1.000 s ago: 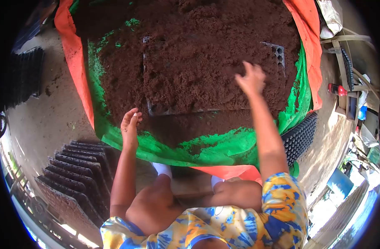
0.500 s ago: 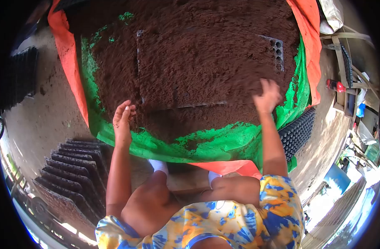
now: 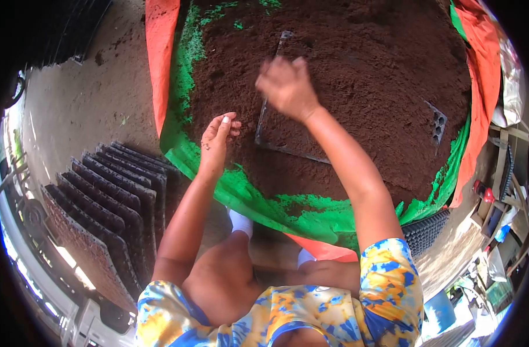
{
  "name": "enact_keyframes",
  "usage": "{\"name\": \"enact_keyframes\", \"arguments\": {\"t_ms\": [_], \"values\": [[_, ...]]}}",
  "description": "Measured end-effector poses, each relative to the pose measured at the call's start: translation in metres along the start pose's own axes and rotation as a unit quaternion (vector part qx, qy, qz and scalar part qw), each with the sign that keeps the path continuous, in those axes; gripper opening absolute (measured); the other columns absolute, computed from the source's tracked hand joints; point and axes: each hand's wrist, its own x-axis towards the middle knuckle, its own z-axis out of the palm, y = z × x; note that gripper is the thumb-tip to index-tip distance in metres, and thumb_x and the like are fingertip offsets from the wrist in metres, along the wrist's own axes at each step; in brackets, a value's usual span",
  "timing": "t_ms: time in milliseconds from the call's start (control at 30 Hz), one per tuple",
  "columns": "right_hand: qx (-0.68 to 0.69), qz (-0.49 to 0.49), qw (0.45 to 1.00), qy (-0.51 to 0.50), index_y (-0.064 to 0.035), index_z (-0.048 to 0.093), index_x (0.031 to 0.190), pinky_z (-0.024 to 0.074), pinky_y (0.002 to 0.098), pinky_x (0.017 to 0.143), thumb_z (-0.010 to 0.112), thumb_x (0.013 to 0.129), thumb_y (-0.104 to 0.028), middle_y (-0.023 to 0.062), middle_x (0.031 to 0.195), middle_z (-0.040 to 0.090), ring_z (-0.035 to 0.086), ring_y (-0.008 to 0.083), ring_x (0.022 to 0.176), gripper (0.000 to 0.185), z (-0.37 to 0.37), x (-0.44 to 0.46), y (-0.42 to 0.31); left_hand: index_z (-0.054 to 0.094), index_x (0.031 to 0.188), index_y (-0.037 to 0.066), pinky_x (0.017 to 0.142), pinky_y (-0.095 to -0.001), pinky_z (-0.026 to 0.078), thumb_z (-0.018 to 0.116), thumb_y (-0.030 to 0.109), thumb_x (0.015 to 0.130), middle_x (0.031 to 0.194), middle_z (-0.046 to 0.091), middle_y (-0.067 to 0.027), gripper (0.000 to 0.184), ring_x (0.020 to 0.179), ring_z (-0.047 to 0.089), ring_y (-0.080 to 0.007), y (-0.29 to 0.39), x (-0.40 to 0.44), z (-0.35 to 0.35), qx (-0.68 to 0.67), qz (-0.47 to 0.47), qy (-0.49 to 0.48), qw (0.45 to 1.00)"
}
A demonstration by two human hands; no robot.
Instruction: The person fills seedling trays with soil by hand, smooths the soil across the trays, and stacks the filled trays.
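Observation:
Dark brown soil (image 3: 357, 81) lies heaped on a green sheet (image 3: 316, 217). A black seedling tray (image 3: 293, 152) is mostly buried in it; its left and near edges and a few cells at the right corner show. My right hand (image 3: 287, 87), slightly blurred, is over the tray's left edge with its fingers spread and nothing visible in it. My left hand (image 3: 219, 139) hovers by the soil's near left side, fingers curled and thumb near the fingertips, with soil specks on the skin; whether it holds anything is too small to tell.
Several dark trays (image 3: 108, 202) stand in a leaning row on the ground at the left. Another black tray (image 3: 426, 234) is beside the sheet at the right. An orange cloth (image 3: 475, 87) borders the soil. A red bottle (image 3: 483, 191) lies at the far right.
My right hand has swept from the tray's right side to its left edge. Soil covers more of the right-hand cells. The view has turned, and my left hand stays near the soil's left side.

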Motion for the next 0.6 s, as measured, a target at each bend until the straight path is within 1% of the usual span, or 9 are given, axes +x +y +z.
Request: {"name": "enact_keyframes", "arguments": {"t_ms": [67,100,167,200,300,400,467,533,600], "values": [[-0.027,0.102,0.987,0.12,-0.0127,0.051,0.108,0.0356,0.0524,0.083,0.054,0.074,-0.025,0.0084,0.107,0.053,0.048,0.0276,0.104,0.037,-0.002,0.003,-0.007,0.056,0.106,0.007,0.066,-0.0195,0.038,0.049,0.026,0.09,0.088,0.06,0.0,0.026,0.073,0.05,-0.0048,0.003,0.003,-0.002,-0.008,-0.003,0.01,1.0],[0.057,0.074,0.995,-0.039,-0.009,0.048,0.114,0.0336,0.0532,0.09,0.053,0.077,-0.029,0.0102,0.117,0.05,0.044,0.0307,0.111,0.043,-0.022,0.001,-0.033,0.056,0.106,0.007,0.066,-0.0196,0.038,0.049,0.026,0.09,0.088,0.06,0.0,0.026,0.073,0.05,-0.0048,0.002,0.006,-0.004,-0.01,-0.007,0.015,1.0],[0.199,-0.12,0.964,-0.132,-0.0072,0.041,0.124,0.022,0.0509,0.102,0.055,0.074,-0.046,0.0114,0.129,0.042,0.035,0.0285,0.124,0.065,-0.009,-0.06,-0.073,0.056,0.106,0.007,0.066,-0.0199,0.039,0.051,0.025,0.089,0.09,0.06,0.0001,0.025,0.073,0.051,-0.0049,-0.006,0.013,-0.008,-0.032,-0.015,0.022,0.999],[0.324,-0.138,0.916,-0.192,-0.0065,0.038,0.128,0.0179,0.0473,0.105,0.055,0.072,-0.053,0.0109,0.135,0.037,0.03,0.0256,0.128,0.075,-0.005,-0.078,-0.076,0.056,0.106,0.008,0.067,-0.0203,0.039,0.051,0.025,0.089,0.091,0.06,0.0001,0.025,0.074,0.052,-0.0052,-0.008,0.017,-0.008,-0.024,-0.017,0.016,0.999],[0.233,-0.149,0.939,-0.205,-0.0103,0.034,0.133,0.0179,0.0439,0.106,0.045,0.08,-0.057,0.0088,0.141,0.028,0.023,0.0248,0.132,0.072,0.014,-0.047,-0.014,0.056,0.108,0.008,0.069,-0.0214,0.039,0.05,0.026,0.089,0.096,0.059,0.0,0.026,0.078,0.054,-0.0064,-0.019,0.018,-0.002,0.017,-0.05,-0.007,0.999],[0.099,0.145,0.979,-0.104,-0.01,0.025,0.137,0.0161,0.044,0.107,0.036,0.08,-0.065,0.0122,0.143,0.021,0.02,0.0254,0.132,0.08,0.024,0.012,0.042,0.052,0.115,0.007,0.074,-0.0235,0.038,0.052,0.026,0.088,0.105,0.059,-0.0023,0.034,0.088,0.054,-0.009,-0.042,0.014,0.002,0.033,-0.074,-0.074,0.994],[0.081,0.094,0.986,-0.113,-0.0111,0.02,0.138,0.0131,0.0439,0.107,0.029,0.079,-0.068,0.0118,0.144,0.018,0.017,0.0256,0.133,0.083,0.013,0.018,0.022,0.047,0.123,0.007,0.074,-0.0236,0.039,0.051,0.024,0.088,0.108,0.057,-0.0015,0.039,0.088,0.052,-0.0089,-0.05,0.01,0.008,0.027,-0.078,-0.09,0.992],[0.183,-0.042,0.956,-0.225,-0.0121,0.019,0.139,0.0101,0.0433,0.108,0.028,0.078,-0.07,0.0114,0.144,0.017,0.016,0.0272,0.133,0.085,0.015,-0.01,-0.01,0.051,0.114,0.006,0.07,-0.0211,0.038,0.053,0.02,0.087,0.094,0.057,0.0016,0.03,0.08,0.049,-0.0067,-0.06,0.015,0.014,0.03,-0.039,-0.087,0.995],[0.169,-0.036,0.961,-0.215,-0.0148,0.017,0.14,0.0111,0.0428,0.108,0.03,0.08,-0.067,0.0095,0.145,0.016,0.015,0.0271,0.134,0.081,0.021,-0.017,0.005,0.052,0.104,0.006,0.066,-0.0207,0.037,0.054,0.017,0.086,0.084,0.053,0.0033,0.02,0.074,0.046,-0.0057,-0.063,0.024,0.018,0.106,-0.036,-0.111,0.987]]}}
